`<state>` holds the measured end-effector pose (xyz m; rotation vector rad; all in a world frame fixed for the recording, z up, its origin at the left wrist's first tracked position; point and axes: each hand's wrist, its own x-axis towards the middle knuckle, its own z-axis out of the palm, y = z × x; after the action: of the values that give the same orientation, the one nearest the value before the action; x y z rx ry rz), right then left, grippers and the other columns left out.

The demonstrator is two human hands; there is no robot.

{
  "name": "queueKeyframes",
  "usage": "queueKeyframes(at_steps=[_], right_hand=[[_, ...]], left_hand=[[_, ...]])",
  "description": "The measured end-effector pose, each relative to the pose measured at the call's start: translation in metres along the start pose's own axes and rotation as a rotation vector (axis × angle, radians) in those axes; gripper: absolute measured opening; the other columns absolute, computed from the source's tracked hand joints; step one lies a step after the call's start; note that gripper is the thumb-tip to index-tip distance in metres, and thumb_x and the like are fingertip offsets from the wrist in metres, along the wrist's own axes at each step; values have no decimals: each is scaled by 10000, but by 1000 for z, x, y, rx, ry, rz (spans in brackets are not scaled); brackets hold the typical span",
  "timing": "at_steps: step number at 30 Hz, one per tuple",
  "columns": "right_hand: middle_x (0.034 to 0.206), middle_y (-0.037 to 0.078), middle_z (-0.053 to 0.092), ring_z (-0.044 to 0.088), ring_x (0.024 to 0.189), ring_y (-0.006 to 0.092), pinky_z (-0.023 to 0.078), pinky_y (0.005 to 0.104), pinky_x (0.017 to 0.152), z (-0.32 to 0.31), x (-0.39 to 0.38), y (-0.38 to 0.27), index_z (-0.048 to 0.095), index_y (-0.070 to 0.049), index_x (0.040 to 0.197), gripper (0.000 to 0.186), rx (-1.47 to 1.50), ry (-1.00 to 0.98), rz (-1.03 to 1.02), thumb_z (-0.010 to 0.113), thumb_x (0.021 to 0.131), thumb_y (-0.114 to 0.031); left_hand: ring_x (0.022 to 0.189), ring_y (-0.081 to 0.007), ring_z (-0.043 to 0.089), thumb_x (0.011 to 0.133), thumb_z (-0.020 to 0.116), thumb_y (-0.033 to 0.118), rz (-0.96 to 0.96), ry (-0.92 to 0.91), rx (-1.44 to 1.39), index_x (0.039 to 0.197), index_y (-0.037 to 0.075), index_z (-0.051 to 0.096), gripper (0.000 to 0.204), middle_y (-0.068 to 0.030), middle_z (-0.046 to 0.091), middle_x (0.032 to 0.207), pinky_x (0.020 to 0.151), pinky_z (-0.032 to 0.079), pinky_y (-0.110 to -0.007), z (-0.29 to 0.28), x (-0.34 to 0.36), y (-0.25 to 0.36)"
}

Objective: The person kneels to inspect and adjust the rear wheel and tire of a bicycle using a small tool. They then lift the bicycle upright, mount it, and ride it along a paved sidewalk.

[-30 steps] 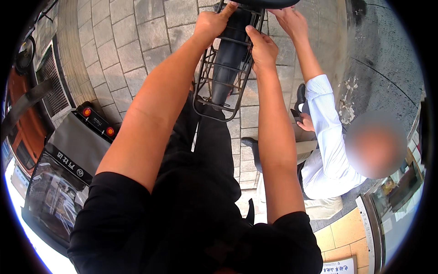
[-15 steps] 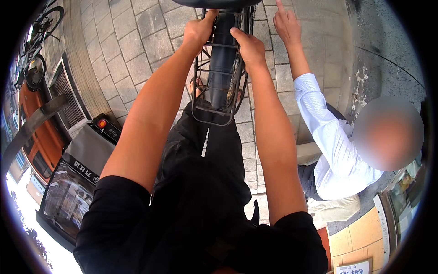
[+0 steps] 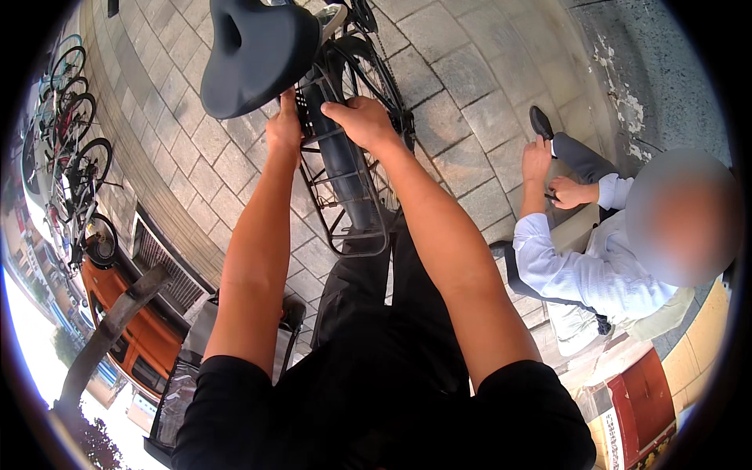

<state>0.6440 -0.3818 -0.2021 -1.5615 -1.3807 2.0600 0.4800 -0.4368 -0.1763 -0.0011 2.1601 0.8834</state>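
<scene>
I have the black rear rack (image 3: 362,254) of a bicycle between my hands, in front of my legs, with its looped end toward me. My left hand (image 3: 283,129) is closed around the rack's left side, just under the big black saddle (image 3: 258,63). My right hand (image 3: 363,125) is closed on the right side, with its thumb lying over the top; I can't see all my fingertips. A black mudguard (image 3: 341,168) runs under the rack's bars. My black trousers (image 3: 352,286) are right by the looped end.

All around are grey paving stones (image 3: 458,117). To my right is a person in a striped shirt (image 3: 611,274), well apart from the bicycle. One of their hands (image 3: 570,193) has something small and dark in it. Far to my left, a row of bicycles (image 3: 94,168) stands near an orange car (image 3: 145,337) and a metal grate (image 3: 160,254).
</scene>
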Motion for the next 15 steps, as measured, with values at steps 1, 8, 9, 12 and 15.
queueKeyframes(at_steps=[1, 8, 9, 12, 15], right_hand=[[850, 145, 788, 772, 822, 265, 586, 379, 789, -1, -4, -5, 813, 7, 987, 567, -40, 21, 30, 768, 831, -537], [930, 179, 799, 781, 921, 308, 590, 399, 849, -7, -6, -12, 818, -4, 1005, 581, -64, -62, 68, 760, 811, -548], [982, 198, 807, 789, 991, 342, 596, 412, 908, -9, -7, -14, 823, -18, 1038, 594, -76, -78, 84, 750, 794, -555], [998, 203, 807, 786, 1000, 357, 593, 419, 921, -9, -5, -8, 827, -29, 1033, 604, -67, -91, 94, 751, 775, -570], [1031, 211, 808, 783, 1021, 366, 595, 416, 940, -8, -5, -10, 826, -22, 1016, 631, -89, -84, 100, 756, 753, -591]], left_hand=[[746, -181, 600, 897, 669, 821, -13, -5, -17, 1078, -42, 756, 886, -85, 686, 895, 660, 494, -345, 0, -5, 0], [713, -157, 567, 936, 648, 780, -18, -21, -30, 1167, -20, 730, 836, -39, 638, 864, 668, 493, -340, 0, 0, -4], [722, -156, 569, 936, 643, 782, -15, -20, -22, 1181, -23, 727, 845, -41, 644, 872, 684, 495, -342, -1, 2, -5], [790, -172, 624, 905, 620, 825, -8, -33, -1, 1183, 5, 693, 869, -63, 668, 951, 717, 535, -374, 1, 10, -10], [770, -177, 658, 904, 599, 841, -15, -9, 29, 1139, 31, 683, 847, -64, 680, 927, 690, 566, -383, -5, 29, -21]])
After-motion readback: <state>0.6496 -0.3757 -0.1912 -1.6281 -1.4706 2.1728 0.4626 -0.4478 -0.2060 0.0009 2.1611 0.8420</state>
